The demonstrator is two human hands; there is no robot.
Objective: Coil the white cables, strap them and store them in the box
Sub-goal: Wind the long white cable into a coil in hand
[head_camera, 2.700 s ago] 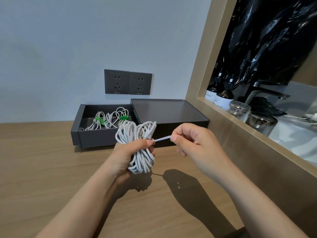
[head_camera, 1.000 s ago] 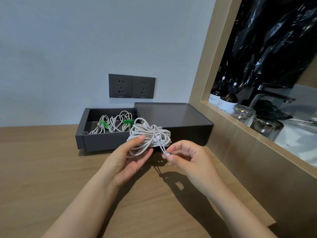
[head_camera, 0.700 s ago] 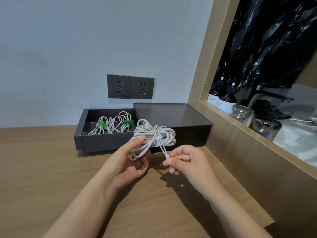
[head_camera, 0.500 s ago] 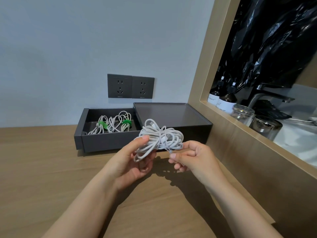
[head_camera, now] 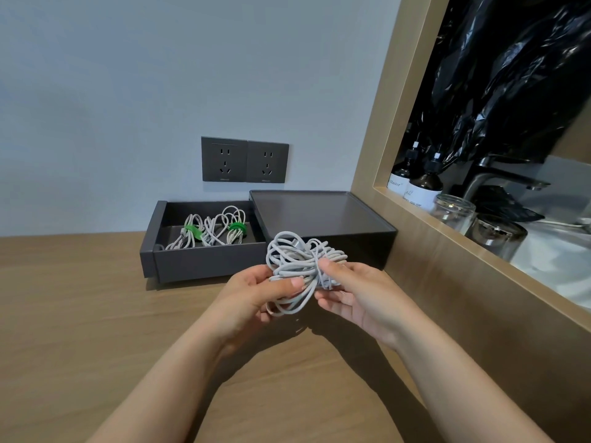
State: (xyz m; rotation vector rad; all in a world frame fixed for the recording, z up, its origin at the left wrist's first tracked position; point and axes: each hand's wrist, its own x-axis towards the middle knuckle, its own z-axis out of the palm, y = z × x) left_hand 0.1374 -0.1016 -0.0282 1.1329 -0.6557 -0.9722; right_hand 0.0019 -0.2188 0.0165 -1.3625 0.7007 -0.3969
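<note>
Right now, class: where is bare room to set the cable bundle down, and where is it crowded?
Free: the tabletop left of and before the box, and its flat top. Crowded: the drawer, holding two strapped coils.

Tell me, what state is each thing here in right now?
white cable bundle: coiled, no green strap visible, held above the table.
left hand: grips the bundle.
right hand: pinches the bundle.
box drawer: open.
stored cables: two, coiled, green-strapped, lying in the drawer.
wall sockets: nothing plugged in.
</note>
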